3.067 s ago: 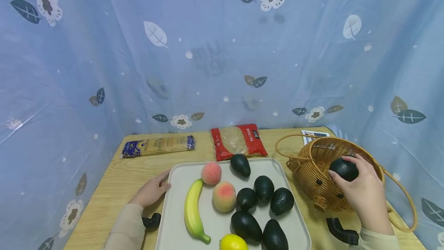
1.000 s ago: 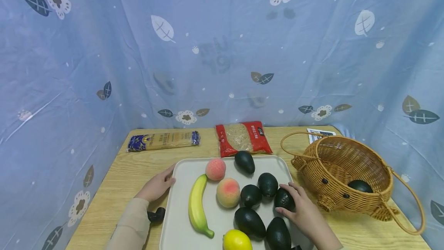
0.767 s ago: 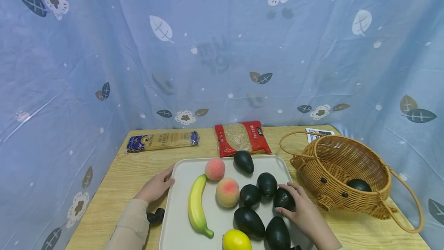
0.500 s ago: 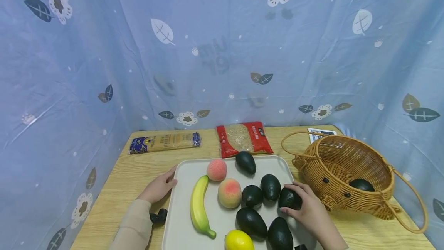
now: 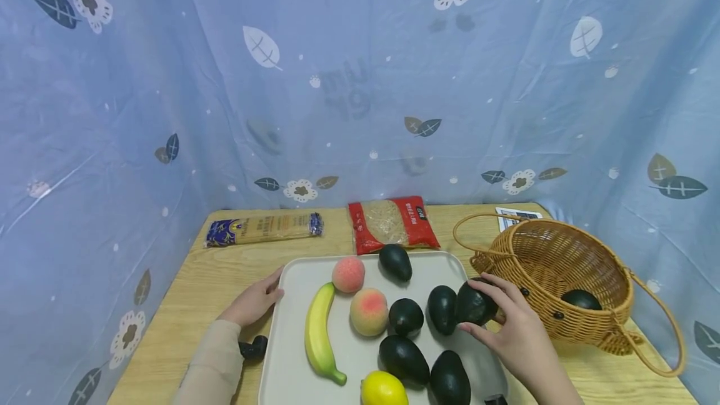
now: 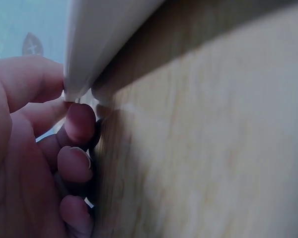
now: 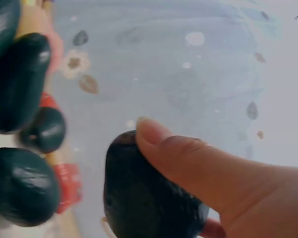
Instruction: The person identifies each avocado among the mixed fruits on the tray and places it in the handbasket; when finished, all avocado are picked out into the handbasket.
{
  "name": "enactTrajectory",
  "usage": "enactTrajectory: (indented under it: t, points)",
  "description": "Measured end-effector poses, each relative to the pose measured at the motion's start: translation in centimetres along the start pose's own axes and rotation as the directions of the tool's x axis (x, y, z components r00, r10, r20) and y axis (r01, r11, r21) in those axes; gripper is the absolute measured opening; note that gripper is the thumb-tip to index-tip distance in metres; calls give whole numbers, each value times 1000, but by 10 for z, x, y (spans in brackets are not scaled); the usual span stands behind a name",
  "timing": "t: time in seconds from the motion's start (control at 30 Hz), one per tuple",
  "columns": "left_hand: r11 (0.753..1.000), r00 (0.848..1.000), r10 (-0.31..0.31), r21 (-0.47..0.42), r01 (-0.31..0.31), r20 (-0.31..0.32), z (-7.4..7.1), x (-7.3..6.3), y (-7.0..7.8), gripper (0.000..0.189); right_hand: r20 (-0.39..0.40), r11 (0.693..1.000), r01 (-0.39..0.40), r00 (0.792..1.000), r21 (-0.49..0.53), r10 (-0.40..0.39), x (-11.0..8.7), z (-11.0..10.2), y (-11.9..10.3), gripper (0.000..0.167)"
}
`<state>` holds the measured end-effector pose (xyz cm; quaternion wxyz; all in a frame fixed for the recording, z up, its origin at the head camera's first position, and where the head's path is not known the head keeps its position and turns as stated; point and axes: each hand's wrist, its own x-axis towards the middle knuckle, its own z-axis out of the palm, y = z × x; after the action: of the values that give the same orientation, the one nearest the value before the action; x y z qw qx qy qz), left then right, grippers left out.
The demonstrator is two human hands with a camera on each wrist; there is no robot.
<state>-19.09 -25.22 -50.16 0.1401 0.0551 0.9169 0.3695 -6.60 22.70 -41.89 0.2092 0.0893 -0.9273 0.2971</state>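
Observation:
In the head view my right hand (image 5: pixel 520 330) grips a dark green avocado (image 5: pixel 474 302) between thumb and fingers, above the right side of the cream tray (image 5: pixel 292 355). The right wrist view shows the thumb pressed on this avocado (image 7: pixel 144 193). Another avocado (image 5: pixel 442 309) lies right beside it, and several more are spread over the tray. My left hand (image 5: pixel 253 302) holds the tray's left edge; in the left wrist view its fingers curl at the tray rim (image 6: pixel 97 39). The wicker basket (image 5: pixel 548 320) on the right has one avocado (image 5: pixel 582 299) inside.
A banana (image 5: pixel 319 336), two peaches (image 5: pixel 369 312) and a lemon (image 5: pixel 384 389) share the tray. Behind it lie a red noodle bag (image 5: pixel 388 225) and a long pasta packet (image 5: pixel 264 230). The basket's looped handle (image 5: pixel 664 324) sticks out right. A patterned curtain (image 5: pixel 360 80) surrounds the table.
An avocado held over the basket earlier now lies in it. My right hand came back to the tray, took another avocado and raised it slightly; its neighbour turned. The left hand stayed.

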Motion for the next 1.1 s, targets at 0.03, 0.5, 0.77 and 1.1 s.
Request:
enactTrajectory:
  t: [0.03, 0.5, 0.77, 1.1]
  points:
    - [1000, 1000, -6, -5, 6, 2, 0, 0, 0, 64, -21, 1000, 5, 1000, -8, -5, 1, -5, -2, 74]
    - [1000, 1000, 6, -11, -6, 5, -3, -1, 4, 62, -283, 974, -184, 949, -131, 141, 24, -65, 14, 82]
    - [1000, 1000, 18, 7, -18, 2, -3, 0, 2, 62, -273, 948, -295, 928, -118, 255, 29, -68, 43, 77]
    - [999, 1000, 28, 23, -28, -1, 0, 3, -7, 63, -243, 913, -377, 910, -156, 335, 29, -62, 58, 71]
